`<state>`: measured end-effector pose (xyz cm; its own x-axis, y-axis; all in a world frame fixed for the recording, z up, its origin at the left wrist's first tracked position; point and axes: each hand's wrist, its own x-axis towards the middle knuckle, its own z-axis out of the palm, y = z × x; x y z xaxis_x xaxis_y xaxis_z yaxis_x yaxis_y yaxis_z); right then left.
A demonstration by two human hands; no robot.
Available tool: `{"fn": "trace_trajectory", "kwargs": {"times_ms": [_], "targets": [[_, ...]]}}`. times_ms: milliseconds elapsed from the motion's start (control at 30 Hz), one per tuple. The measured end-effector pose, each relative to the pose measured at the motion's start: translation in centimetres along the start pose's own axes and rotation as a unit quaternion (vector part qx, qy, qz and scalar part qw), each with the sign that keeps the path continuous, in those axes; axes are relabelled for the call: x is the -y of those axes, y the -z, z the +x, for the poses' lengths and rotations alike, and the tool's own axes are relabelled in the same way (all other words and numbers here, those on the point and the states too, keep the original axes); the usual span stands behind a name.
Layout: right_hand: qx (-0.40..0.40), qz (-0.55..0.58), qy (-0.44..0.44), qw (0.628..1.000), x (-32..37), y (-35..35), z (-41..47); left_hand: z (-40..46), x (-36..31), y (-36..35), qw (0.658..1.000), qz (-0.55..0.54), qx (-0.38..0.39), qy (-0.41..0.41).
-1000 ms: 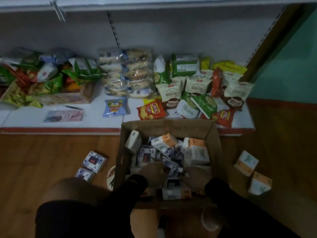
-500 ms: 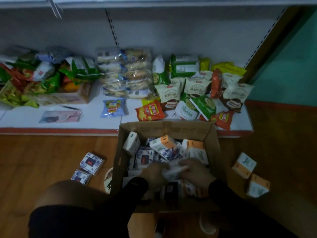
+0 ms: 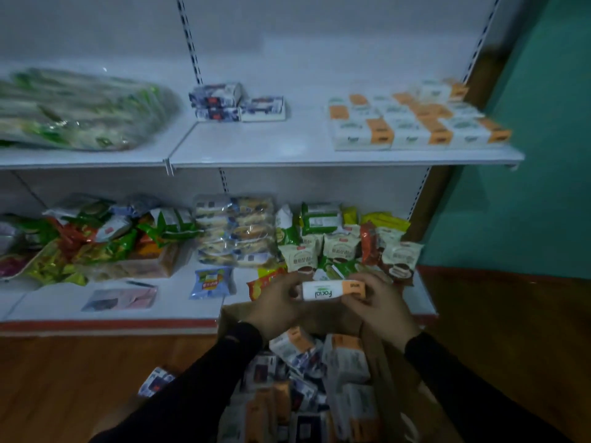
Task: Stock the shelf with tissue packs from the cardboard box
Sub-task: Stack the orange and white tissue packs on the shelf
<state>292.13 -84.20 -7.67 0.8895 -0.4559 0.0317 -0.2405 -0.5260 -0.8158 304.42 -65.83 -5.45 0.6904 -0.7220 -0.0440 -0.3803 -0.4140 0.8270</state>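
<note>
Above the cardboard box (image 3: 393,372): left hand (image 3: 275,305) and right hand (image 3: 380,302) gripping one white-and-orange tissue pack (image 3: 332,290) at its ends. Box: more packs inside. Upper shelf (image 3: 256,145): orange-banded packs (image 3: 415,123) at right, blue packs (image 3: 233,102) mid-shelf.

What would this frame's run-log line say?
phase: carry | left hand + right hand: hold tissue pack | above cardboard box | target: upper shelf
</note>
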Motion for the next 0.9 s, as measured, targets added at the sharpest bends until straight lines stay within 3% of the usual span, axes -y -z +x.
{"fn": "trace_trajectory", "kwargs": {"times_ms": [67, 200, 367, 567, 667, 767, 900], "targets": [[-0.01, 0.033, 0.006, 0.999, 1.7, 2.0, 0.8, 0.8, -1.9, 1.2, 1.0, -0.023, -0.014, -0.004], [-0.116, 0.055, 0.053, 0.99, 5.6, 5.9, 2.3, 2.8, -6.7, 3.8, 0.984, -0.18, -0.012, 0.006], [-0.169, -0.099, 0.12, 0.973, 9.9, 9.1, 2.9, 6.3, -13.7, 5.6, 0.951, -0.306, -0.037, 0.015], [-0.189, -0.102, 0.108, 0.971, 11.6, 12.5, 5.7, 10.0, -18.3, 6.3, 0.946, -0.325, -0.019, 0.011], [-0.214, -0.116, 0.105, 0.964, 12.0, 14.3, 7.8, 12.1, -19.2, 7.1, 0.966, -0.254, -0.038, -0.023], [-0.246, -0.138, 0.088, 0.955, 12.0, 16.5, 10.3, 15.1, -18.4, 9.0, 0.99, -0.022, -0.119, -0.07], [-0.279, -0.179, 0.033, 0.943, 11.3, 20.1, 13.7, 19.5, -15.6, 11.0, 0.963, 0.209, -0.157, -0.063]]}}
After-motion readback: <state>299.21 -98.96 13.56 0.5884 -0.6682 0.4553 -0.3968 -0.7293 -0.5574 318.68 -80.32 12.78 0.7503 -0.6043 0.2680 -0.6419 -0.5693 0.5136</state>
